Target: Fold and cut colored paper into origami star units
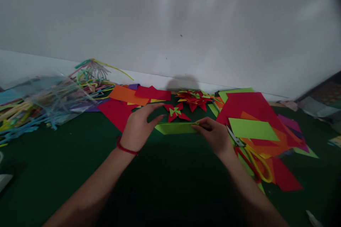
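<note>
A long, light green, folded-looking paper strip is in the middle, over the dark green table. The right hand pinches the strip's right end between thumb and fingers. The left hand is by its left end, with thumb and fingers spread apart; I cannot tell if the thumb touches the paper.

Just behind the strip lies a red, pointy paper shape with a light green middle. To the strip's right are metal scissors with red and yellow handles.

The step looks like folding. To do it well, I think the right end should be held still, the edges lined up, and the fold pressed gently from end to end.
</note>
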### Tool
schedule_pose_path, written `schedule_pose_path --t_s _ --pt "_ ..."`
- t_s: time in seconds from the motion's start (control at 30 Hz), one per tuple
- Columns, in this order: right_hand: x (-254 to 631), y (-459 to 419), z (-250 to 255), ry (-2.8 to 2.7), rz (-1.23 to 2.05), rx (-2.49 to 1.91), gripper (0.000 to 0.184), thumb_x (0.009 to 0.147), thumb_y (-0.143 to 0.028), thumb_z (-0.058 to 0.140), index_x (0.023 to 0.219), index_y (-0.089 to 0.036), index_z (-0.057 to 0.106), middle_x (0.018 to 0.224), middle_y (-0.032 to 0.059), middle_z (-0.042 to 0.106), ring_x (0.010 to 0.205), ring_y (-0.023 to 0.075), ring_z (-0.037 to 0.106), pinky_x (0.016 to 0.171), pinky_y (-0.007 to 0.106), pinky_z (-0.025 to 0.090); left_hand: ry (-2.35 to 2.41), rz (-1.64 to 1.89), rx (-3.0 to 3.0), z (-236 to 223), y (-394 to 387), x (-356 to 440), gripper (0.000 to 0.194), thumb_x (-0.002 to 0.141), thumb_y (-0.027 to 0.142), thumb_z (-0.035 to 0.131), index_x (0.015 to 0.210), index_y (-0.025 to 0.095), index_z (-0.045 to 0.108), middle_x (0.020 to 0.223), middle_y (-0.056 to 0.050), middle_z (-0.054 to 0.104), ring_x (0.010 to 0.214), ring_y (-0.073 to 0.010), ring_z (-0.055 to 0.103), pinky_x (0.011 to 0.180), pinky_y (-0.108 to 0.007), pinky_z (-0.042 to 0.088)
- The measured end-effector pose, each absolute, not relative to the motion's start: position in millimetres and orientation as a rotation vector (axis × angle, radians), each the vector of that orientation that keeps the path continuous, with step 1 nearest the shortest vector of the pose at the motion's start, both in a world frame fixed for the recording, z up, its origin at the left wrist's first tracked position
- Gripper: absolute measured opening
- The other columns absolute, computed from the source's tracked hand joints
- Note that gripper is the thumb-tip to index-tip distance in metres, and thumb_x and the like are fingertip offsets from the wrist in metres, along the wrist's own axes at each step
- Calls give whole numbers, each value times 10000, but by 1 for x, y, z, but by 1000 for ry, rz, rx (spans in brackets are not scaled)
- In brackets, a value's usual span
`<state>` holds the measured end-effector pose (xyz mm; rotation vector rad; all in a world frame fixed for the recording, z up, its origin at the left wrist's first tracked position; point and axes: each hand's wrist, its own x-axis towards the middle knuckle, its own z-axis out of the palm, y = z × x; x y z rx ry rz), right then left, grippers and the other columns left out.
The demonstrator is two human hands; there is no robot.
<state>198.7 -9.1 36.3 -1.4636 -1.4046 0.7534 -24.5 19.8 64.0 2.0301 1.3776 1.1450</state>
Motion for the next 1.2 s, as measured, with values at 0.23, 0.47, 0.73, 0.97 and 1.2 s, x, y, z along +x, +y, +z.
schedule_pose_path --t_s 0.23,0.47,0.73,0.97,1.2 --pt "187 -21 50 -1543 719 -1479 189 681 -383 650 719 -200 626 657 14 692 621 181 648 524 239 473 1207 634 2278 68 5 -9 197 822 302 494 885 248 672 797 23 698 678 -127 620 561 -185 405" --pt "182 -26 58 -1457 846 -1411 178 697 -367 642 732 -194 624 676 18 690 650 168 649 548 232 490 1191 678 2060 73 6 -14 172 785 308 541 765 210 682 650 36 661 591 -99 568 517 -179 375" --pt "186 -29 63 -1463 919 -1378 139 708 -330 639 748 -198 625 742 23 705 707 174 656 598 248 511 1095 686 1948 71 5 -12 216 779 343 523 843 218 688 717 13 678 635 -114 577 522 -181 395" --pt "187 -29 64 -1509 944 -1357 141 716 -340 630 760 -206 623 795 32 706 747 191 654 640 285 515 1094 662 1951 67 7 -12 248 794 359 493 852 224 693 729 5 684 627 -126 578 503 -187 384" --pt "182 -30 67 -1445 922 -1409 152 705 -339 641 717 -189 618 630 5 673 586 146 618 489 211 447 1198 689 2210 74 5 -9 243 825 299 463 761 211 680 613 29 648 516 -91 533 477 -180 323"
